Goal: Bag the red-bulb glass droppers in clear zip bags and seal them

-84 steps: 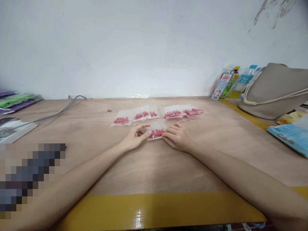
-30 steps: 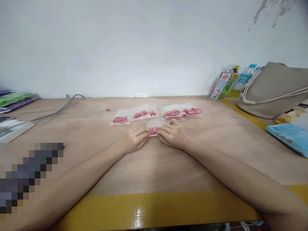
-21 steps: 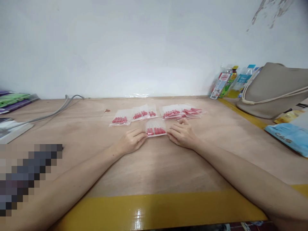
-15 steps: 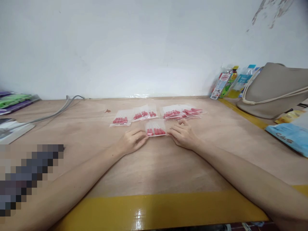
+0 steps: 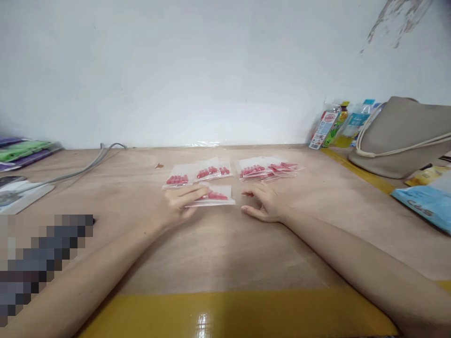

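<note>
My left hand [image 5: 181, 202] is closed on a small clear plastic bag [image 5: 221, 197] with several red-ended pieces inside, its fingers lying over the bag's left part. To the right of that bag, my right hand [image 5: 262, 202] is apart from it, thumb and fingers spread with nothing between them. Behind my left hand lie more such bags, one at the left [image 5: 178, 176] and others [image 5: 213, 170] beside it. A pile of overlapping bags [image 5: 260, 169] with red pieces rests behind my right hand.
A taupe bag [image 5: 398, 136] with a cord stands at the right, near bottles [image 5: 359, 122] and a carton [image 5: 324, 129]. A blue packet [image 5: 423, 204] lies closer. At the left are green and purple packets [image 5: 28, 151] and a grey cable [image 5: 84, 166]. Yellow tape [image 5: 211, 310] borders the front edge.
The bag that was between both hands has shifted left and slightly nearer with my left hand, which now covers part of it. My right hand has let go, and its fingers have spread.
</note>
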`<state>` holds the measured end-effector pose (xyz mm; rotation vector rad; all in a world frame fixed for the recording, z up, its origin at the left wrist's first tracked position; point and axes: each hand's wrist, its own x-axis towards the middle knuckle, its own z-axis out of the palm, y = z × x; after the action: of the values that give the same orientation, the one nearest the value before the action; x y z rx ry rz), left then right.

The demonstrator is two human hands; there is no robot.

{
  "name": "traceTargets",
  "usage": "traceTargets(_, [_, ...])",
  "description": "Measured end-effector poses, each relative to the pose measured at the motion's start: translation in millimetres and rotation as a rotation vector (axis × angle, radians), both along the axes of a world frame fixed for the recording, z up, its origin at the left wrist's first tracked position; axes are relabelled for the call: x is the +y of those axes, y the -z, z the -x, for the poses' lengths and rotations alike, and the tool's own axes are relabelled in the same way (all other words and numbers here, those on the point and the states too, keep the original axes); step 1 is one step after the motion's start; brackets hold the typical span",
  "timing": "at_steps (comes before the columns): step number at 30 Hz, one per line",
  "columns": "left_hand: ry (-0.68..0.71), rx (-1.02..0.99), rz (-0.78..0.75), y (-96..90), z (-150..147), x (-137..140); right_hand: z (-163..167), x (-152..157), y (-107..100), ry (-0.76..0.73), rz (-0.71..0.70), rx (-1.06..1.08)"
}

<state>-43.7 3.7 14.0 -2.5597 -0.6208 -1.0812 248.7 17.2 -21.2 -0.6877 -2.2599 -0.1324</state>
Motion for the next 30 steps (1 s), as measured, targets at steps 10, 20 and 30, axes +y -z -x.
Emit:
traceTargets(10, [-0.297, -0.258, 0.444, 0.8, 30.6, 109.3, 2.4, 3.4, 2.8, 0.032, 0.044, -0.019])
traceTargets(20, [-0.418, -0.048, 0.698, 7.3, 63.5, 112.7, 2.5, 4.5, 4.8, 0.010, 0.077, -0.026])
traceTargets(30, [-0.821, 0.280, 0.691, 9.3, 91.3, 34.0, 4.0, 2.6, 2.4, 0.011, 0.092, -0.032])
